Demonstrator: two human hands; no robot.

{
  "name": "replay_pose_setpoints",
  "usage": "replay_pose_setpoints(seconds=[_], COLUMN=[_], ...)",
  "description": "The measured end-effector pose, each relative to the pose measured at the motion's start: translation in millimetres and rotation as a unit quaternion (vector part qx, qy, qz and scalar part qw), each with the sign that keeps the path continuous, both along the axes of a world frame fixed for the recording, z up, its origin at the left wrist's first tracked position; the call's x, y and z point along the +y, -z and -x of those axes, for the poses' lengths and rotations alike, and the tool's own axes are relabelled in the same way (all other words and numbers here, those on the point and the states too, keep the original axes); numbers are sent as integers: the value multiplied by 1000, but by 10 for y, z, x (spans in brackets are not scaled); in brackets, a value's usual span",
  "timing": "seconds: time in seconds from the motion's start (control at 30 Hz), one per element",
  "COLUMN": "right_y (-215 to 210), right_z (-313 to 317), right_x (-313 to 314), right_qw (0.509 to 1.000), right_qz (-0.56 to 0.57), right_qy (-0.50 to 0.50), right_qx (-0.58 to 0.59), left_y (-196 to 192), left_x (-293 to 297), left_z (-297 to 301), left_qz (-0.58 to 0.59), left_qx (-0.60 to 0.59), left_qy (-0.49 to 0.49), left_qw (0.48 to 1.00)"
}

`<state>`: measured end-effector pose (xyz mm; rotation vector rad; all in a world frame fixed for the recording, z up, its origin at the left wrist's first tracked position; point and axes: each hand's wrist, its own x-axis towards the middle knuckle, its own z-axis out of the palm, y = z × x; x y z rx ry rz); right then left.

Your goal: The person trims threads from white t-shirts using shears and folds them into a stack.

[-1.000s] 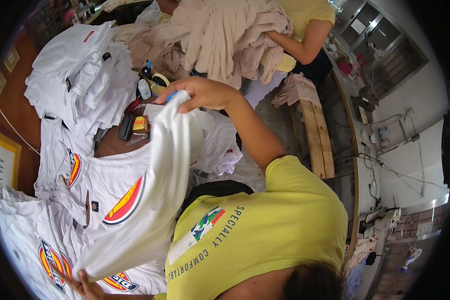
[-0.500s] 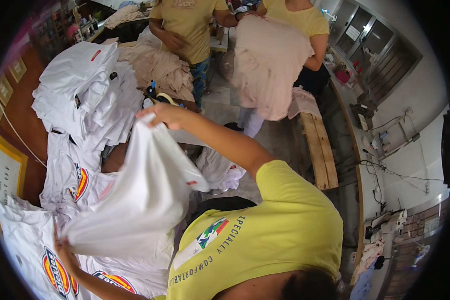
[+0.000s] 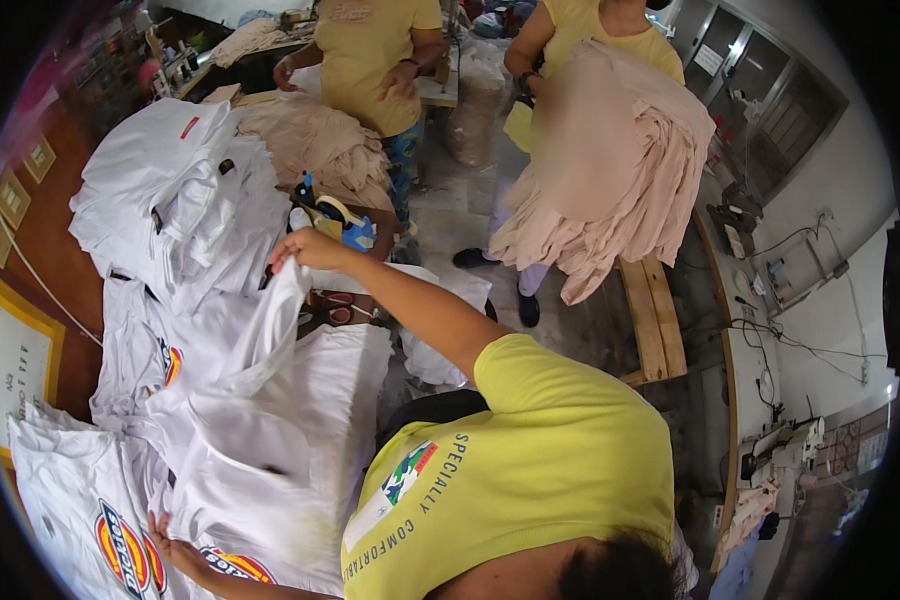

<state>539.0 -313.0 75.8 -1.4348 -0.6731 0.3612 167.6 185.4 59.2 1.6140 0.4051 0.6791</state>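
Observation:
My right hand (image 3: 310, 250) is closed on the raised edge of a white T-shirt (image 3: 260, 400), fingers bent over the cloth. The shirt hangs from it in folds and spreads over other white shirts on the table. At the lower left, my left hand (image 3: 175, 550) has its fingers apart, low beside the shirt, near a white shirt with a round red and yellow print (image 3: 120, 550). Whether its fingertips touch cloth is unclear. Beyond my right hand rises a tall pile of folded white garments (image 3: 170, 180).
Red-handled scissors (image 3: 340, 307) and a tape dispenser (image 3: 345, 222) lie past my right forearm. One person carries a bundle of pink cloth (image 3: 620, 170); another stands by a pink pile (image 3: 320, 145). A wooden bench (image 3: 652, 320) stands right, a framed board (image 3: 15, 350) left.
The white shirt, held stretched up between both hands before, has dropped onto the table. My left hand has let go and moved lower. The person with the pink bundle has shifted right.

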Motion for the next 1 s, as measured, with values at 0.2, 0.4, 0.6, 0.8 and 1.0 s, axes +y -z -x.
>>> replay_pose_setpoints(seconds=[0.2, 0.4, 0.6, 0.8, 1.0], right_y=[-506, -1176, -1814, -2072, -1870], right_z=[65, 493, 740, 735, 378], right_x=[28, -449, -801, -1055, -1273], right_qw=[980, 963, 939, 929, 934], right_qz=[-169, -230, -191, -261, -249], right_qy=[108, 123, 237, 251, 249], right_qx=[-20, -72, -158, -76, -59], left_y=[-436, -1075, -1303, -1548, -1483], left_x=[39, -217, 107, 132, 953], left_z=[-17, -339, -540, -867, -1198], left_qz=[-30, -71, -60, -71, -243], left_qx=[-148, -182, -196, -201, -157], left_qy=[-84, -115, -93, -69, 76], left_qw=[985, 974, 974, 975, 954])
